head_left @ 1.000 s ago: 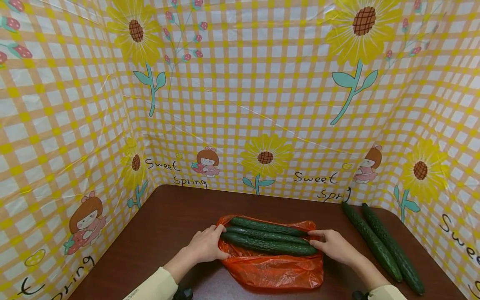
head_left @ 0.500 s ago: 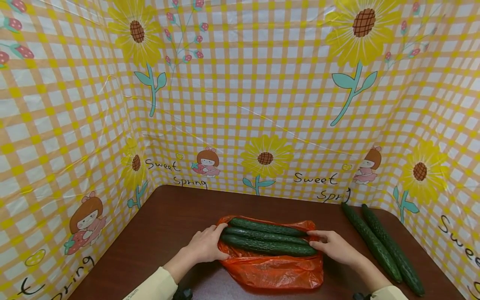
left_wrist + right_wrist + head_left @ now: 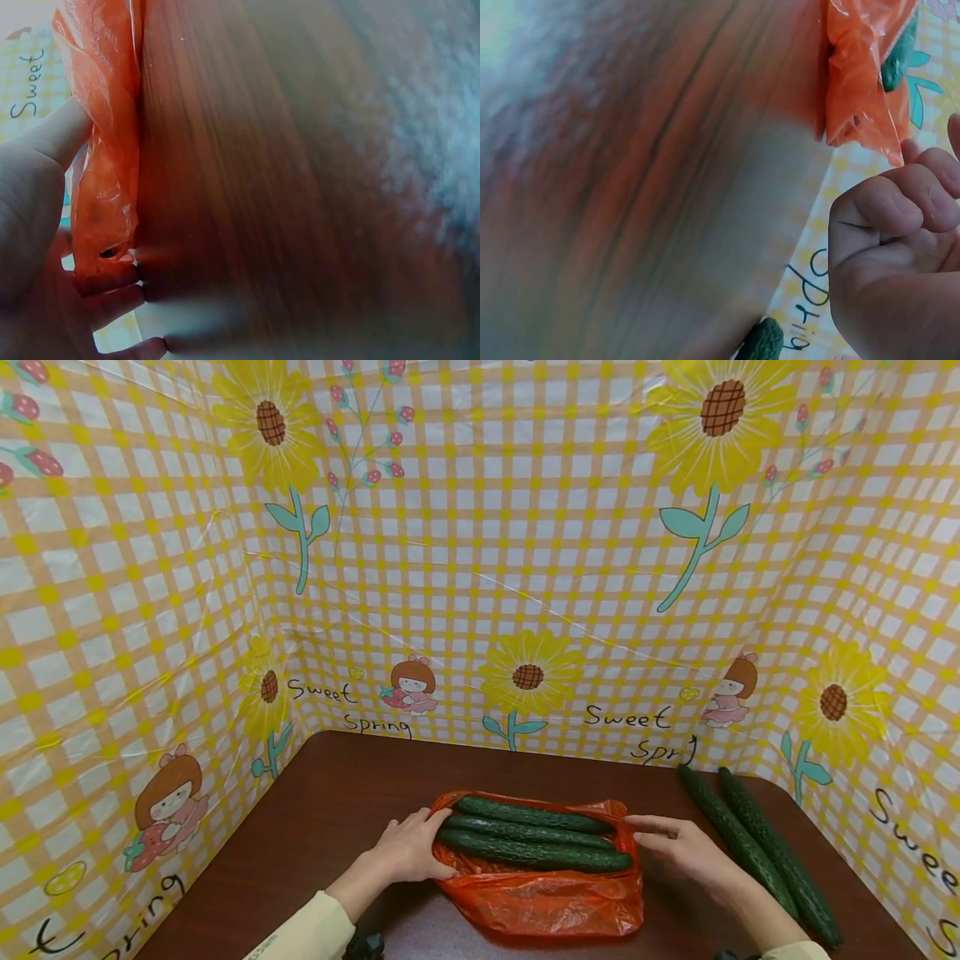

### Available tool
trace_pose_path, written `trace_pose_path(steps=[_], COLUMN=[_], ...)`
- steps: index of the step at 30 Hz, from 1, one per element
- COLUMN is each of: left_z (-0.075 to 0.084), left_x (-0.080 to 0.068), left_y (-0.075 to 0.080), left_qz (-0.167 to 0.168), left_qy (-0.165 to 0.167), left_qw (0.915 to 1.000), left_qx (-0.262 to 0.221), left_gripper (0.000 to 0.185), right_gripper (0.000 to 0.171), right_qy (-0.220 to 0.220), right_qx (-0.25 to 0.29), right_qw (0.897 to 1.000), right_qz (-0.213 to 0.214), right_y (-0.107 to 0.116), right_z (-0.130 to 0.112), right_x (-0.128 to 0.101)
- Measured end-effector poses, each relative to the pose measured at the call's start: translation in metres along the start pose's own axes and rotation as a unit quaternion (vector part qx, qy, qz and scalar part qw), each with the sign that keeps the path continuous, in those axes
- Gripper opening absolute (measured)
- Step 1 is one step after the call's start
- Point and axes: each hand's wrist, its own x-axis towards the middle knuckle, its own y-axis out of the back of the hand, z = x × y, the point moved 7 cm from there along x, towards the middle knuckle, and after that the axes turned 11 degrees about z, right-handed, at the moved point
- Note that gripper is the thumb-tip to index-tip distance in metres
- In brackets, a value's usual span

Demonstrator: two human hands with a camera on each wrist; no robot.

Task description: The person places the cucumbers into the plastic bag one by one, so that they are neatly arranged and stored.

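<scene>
Backing cucumbers (image 3: pixel 528 829), cloth (image 3: pixel 450 568) reads "Sweet Spring"; sleeve print (image 3: pixel 262 946) unclear.

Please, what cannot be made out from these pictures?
Head view: undersides of the three bagged cucumbers, hidden against the orange bag.
Head view: lettering on the left sleeve, too small.
Head view: whether the right hand touches the bag; its fingertips overlap the edge.
Left wrist view: tabletop grain at right, blurred.
Right wrist view: one loose cucumber, mostly cut off by bottom edge.
</scene>
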Motion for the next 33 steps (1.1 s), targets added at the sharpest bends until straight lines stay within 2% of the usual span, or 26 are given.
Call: trace_pose_path(steps=[9,23,30,33], left_z=[-0.002,-0.002,-0.002,-0.002], left_x=[0.001,0.002,0.002,0.002], left_y=[0.0,0.001,0.0,0.0], left_qz=[-0.002,0.0,-0.005,-0.007], left_qy=[0.007,0.009,0.012,0.012], left_qw=[1.0,0.9999,0.9999,0.9999], left_qx=[0.0,-0.004,-0.007,-0.007], left_gripper=[0.102,0.1,0.1,0.1], right_gripper=[0.064,0.068,0.077,0.076], right_qy=[-0.042,-0.07,-0.096,-0.109], right_qx=[0.058,0.057,0.052,0.058], right_qw=[0.996,0.991,0.986,0.983], right_qz=[0.054,0.1,0.123,0.133], right_y=[0.028,0.06,0.074,0.079], right_z=[0.015,0.03,0.036,0.041], right_x=[-0.014,-0.034,-0.044,-0.048])
